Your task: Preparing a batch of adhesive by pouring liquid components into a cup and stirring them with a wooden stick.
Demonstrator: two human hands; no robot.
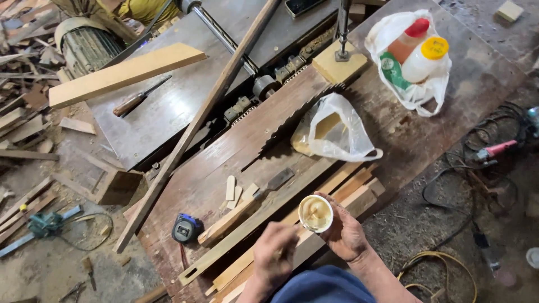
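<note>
Sawdust and offcuts cover the workshop floor around my worn brown table (213, 168). Going left from the cup (315, 213), a tape measure (186, 227) sits at the table's near edge, then a chisel (268, 185) lies among long wood strips (264, 235) just below and left of the cup. My left hand (276, 249) hovers just left of the cup, fingers bunched as if pinching something small, though I cannot tell what, if anything, it grips. My right hand (343, 230) wraps around the cup from beneath, holding it above the strips. To do this well, I judge I should keep the cup level and close over the strips, so drips land on wood. The cup is small and round, filled with a pale tan, creamy paste, its surface swirled. Beyond it, two plastic bags (337, 134) lie on the table.
</note>
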